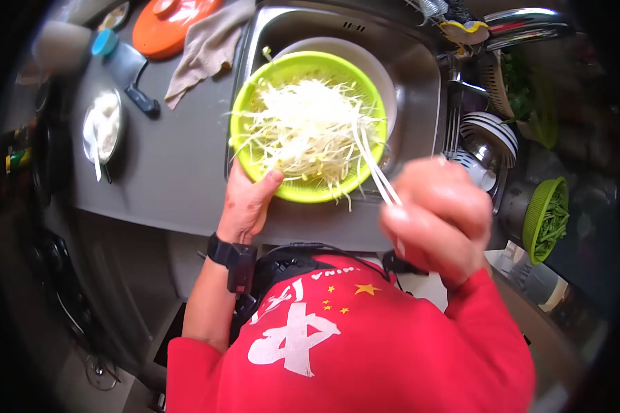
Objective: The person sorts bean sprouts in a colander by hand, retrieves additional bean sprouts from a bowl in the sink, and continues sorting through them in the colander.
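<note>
A lime-green colander [238, 134] heaped with bean sprouts [303, 124] is held over the near left part of the sink. My left hand [249, 196] grips its lower left rim, thumb on top and fingers hidden beneath. To the right, my right hand [441, 213] is closed around thin white chopsticks [379, 173], slightly blurred by motion. Their far ends reach into the right side of the sprouts. Behind the colander, a pale round basin [387, 89] sits in the sink, mostly covered.
The steel sink [420, 89] has a dish rack with striped bowls [492, 131] on its right. A green basket of green beans [548, 220] stands at far right. On the left counter lie a cleaver [127, 69], a cloth [210, 51], an orange lid [169, 27] and a dish of white powder [103, 127].
</note>
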Demonstrator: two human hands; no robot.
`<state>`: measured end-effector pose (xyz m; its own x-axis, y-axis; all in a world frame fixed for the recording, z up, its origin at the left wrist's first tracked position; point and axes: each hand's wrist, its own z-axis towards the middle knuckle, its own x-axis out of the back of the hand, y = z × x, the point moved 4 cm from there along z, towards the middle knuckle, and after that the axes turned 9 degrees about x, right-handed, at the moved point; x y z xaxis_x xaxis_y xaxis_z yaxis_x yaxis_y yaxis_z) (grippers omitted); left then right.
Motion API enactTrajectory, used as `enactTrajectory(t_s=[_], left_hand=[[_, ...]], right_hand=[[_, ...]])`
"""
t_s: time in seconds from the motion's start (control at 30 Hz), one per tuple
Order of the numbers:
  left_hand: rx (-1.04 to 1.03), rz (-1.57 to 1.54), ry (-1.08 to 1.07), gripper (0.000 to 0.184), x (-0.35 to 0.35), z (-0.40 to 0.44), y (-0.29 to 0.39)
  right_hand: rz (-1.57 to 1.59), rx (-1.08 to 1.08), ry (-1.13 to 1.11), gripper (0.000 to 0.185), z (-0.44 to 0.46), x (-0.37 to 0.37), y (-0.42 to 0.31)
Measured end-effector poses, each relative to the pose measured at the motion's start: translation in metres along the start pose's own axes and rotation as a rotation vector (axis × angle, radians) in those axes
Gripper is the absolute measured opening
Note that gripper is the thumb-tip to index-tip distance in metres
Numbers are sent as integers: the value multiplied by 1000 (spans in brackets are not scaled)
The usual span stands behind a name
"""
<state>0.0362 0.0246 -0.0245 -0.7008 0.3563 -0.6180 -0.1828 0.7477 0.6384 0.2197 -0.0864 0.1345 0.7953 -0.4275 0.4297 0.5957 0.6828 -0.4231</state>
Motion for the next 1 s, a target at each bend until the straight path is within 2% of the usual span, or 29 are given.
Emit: enactTrajectory(t_s=[0.1, 0.17, 0.33, 0.37, 0.5, 1.0], left_hand=[[29, -21, -13, 75, -7, 0, 3], [28, -25, -6, 76, -7, -1, 1], [44, 24, -22, 77, -12, 0, -2], [72, 55, -3, 81, -12, 0, -3], [89, 97, -15, 93, -17, 3, -5], [117, 90, -50, 96, -14, 1, -11]], right_hand=[[-195, -103, -323, 38, -10, -37, 31], [-203, -208, -411, 38, -12, -49, 35], [-35, -256, -285, 21, -9, -59, 42], [-38, -231, -372, 14, -8, -68, 45], [-78, -216, -595, 10, -9, -93, 58], [166, -422, -767, 10, -24, -103, 76]])
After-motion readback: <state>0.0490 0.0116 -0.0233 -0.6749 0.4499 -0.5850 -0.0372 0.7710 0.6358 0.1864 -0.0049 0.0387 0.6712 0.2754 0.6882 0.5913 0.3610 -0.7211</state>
